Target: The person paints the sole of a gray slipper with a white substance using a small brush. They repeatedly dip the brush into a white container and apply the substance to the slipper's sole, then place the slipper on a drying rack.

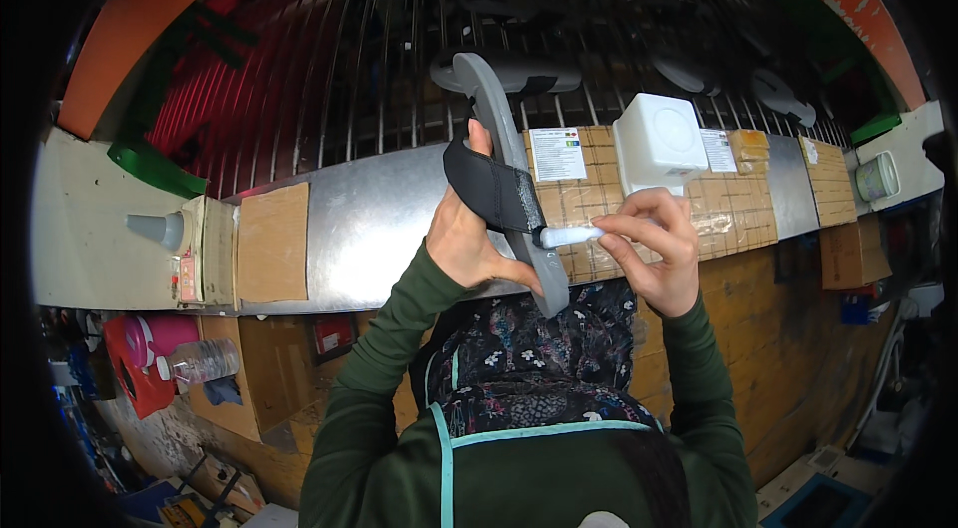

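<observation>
A cluttered workshop seen from above: a long workbench faced in shiny sheet metal [369,219] and taped brown cardboard, with a rack of dark metal bars [379,59] behind it holding more grey soles. A white square plastic box [659,139] stands on the bench.

The person, in dark green sleeves and a flowered apron, holds a grey rubber sandal sole with a black fabric strap [504,174] above the bench edge. Its long axis runs nearly upright, tilted slightly, toe end toward the rack and heel toward the person's chest.

The left hand [464,239] is closed around the sole at the strap, thumb up along the strap's edge. The right hand [654,244] comes in from the right, fingers pinched shut on a small white tube [571,236] lying almost level, crosswise to the sole. Its tip touches the sole's right edge just below the strap.

A clear plastic bottle [200,360] lies at lower left.
</observation>
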Tool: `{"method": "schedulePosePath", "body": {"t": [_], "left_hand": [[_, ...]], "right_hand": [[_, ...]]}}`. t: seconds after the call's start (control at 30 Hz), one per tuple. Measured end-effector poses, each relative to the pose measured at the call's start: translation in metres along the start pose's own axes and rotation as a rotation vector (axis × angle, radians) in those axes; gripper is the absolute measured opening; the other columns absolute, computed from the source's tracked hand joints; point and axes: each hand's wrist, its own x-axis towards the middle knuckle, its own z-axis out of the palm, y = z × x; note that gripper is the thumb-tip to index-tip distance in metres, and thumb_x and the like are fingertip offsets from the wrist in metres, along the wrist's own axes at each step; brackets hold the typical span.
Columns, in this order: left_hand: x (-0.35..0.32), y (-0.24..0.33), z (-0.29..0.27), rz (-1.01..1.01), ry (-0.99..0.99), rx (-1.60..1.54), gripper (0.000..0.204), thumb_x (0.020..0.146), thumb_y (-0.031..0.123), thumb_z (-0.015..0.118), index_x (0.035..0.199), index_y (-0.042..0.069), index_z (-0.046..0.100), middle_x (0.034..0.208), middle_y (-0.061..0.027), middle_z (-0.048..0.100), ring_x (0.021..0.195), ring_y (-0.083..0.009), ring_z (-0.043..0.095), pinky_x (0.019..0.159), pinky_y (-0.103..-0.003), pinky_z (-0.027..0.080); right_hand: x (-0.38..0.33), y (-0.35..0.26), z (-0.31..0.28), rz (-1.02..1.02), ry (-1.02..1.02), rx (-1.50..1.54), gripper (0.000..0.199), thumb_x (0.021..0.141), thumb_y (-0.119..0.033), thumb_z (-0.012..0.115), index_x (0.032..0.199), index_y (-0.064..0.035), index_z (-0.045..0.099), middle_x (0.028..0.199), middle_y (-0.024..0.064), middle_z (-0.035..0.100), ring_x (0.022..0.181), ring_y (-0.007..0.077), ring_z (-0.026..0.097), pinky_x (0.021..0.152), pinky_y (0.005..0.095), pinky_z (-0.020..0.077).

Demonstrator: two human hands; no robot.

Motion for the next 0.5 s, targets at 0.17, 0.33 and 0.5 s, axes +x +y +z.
{"method": "schedulePosePath", "body": {"t": [0.17,0.33,0.5], "left_hand": [[0.005,0.000,-0.002,0.019,0.004,-0.014,0.172,0.020,0.056,0.091,0.147,-0.012,-0.003,0.154,-0.0350,0.006,0.142,-0.0459,0.021,0.114,-0.046,0.029],[0.010,-0.003,-0.005,0.012,-0.007,-0.017,0.173,0.019,0.057,0.091,0.148,-0.011,-0.004,0.155,-0.0344,0.005,0.142,-0.0453,0.021,0.114,-0.045,0.029],[0.012,-0.005,-0.006,0.048,-0.003,-0.012,0.173,0.021,0.060,0.089,0.147,-0.011,-0.005,0.155,-0.0344,0.004,0.143,-0.0450,0.021,0.114,-0.046,0.029]], "right_hand": [[0.004,0.001,-0.006,-0.023,-0.027,-0.040,0.019,0.073,-0.012,0.078,0.092,-0.0114,0.076,0.086,0.0018,0.060,0.077,0.0158,0.052,0.077,0.0316,0.0350],[0.004,0.006,-0.008,-0.048,-0.025,-0.024,0.019,0.074,-0.015,0.079,0.092,-0.0136,0.077,0.085,-0.0007,0.061,0.073,0.0123,0.052,0.074,0.0302,0.0316],[0.004,0.008,-0.007,-0.022,-0.007,0.027,0.018,0.074,-0.016,0.079,0.092,-0.0137,0.076,0.087,-0.0014,0.061,0.071,0.0117,0.050,0.074,0.0297,0.0302]]}}
